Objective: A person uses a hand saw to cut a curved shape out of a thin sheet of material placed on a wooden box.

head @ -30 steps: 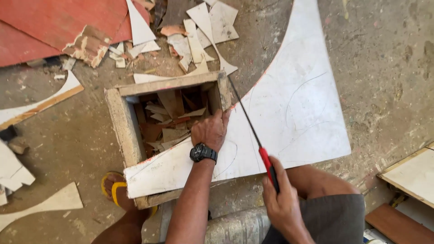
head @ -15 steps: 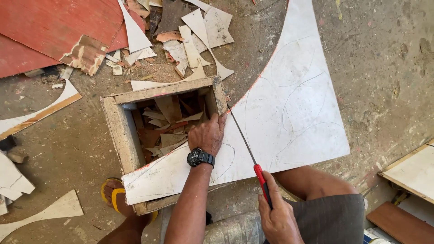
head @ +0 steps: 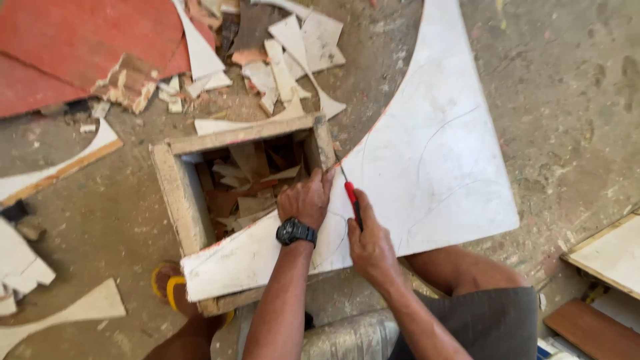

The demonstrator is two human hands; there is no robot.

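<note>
Right hand grips red-handled saw, blade sunk in white board; left hand presses board flat on wooden box. Cut apparently short; pencilled curves uncut.

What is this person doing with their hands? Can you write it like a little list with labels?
left hand: pressed flat on the white board, black wristwatch on the wrist
right hand: gripping a red-handled saw, blade pointing away into the board
white board: curved edge, pencil lines on it, lying across the wooden box
wooden box: open top, scraps inside
floor around: white offcuts, red sheet
</note>
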